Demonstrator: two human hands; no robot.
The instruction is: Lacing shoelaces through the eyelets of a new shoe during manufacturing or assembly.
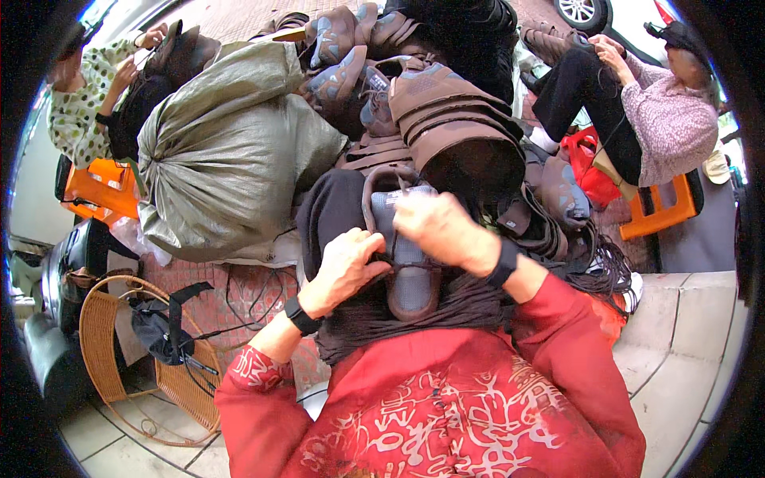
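Note:
A brown shoe upper (413, 288) with a grey mesh tongue lies across my lap, its toe toward me. My left hand (348, 264) is closed at its left edge, thumb and fingers pinching a dark shoelace (384, 260) beside the eyelets. Over the right side of the tongue, my right hand (442, 226) is closed with its fingertips curled in. It is slightly blurred, and what it pinches is hidden. A bunch of dark laces (470, 317) is spread over my lap beneath the upper.
Ahead rises a pile of stacked brown shoe uppers (454, 107). A large grey-green sack (231, 159) stands to the left, near a wicker chair (103, 342) with a black bag (159, 328). People sit at far left and far right by orange stools (102, 187). More laces (598, 275) hang at right.

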